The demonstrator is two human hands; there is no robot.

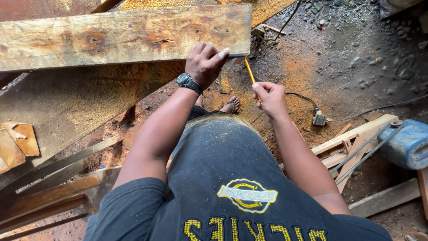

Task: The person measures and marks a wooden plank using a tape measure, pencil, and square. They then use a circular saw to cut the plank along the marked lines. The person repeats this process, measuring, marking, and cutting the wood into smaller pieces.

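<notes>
A long weathered wooden plank point(111, 35) lies across the top of the head view. My left hand point(204, 62), with a dark wristwatch on the wrist, presses a thin flat metal ruler or square point(236, 55) against the plank's near edge by its right end. My right hand point(269, 98) grips an orange pencil point(250, 76), whose tip points up at the plank's near right corner, close to the ruler. Below the hands my foot in a sandal point(230, 105) shows on the ground.
Sawdust covers a lower board point(80, 98) and the dirt floor. Offcuts and strips of wood lie at left point(44, 187) and right point(356, 134). A black cable with a plug point(319, 118) runs across the ground. A blue container point(408, 143) sits at the right edge.
</notes>
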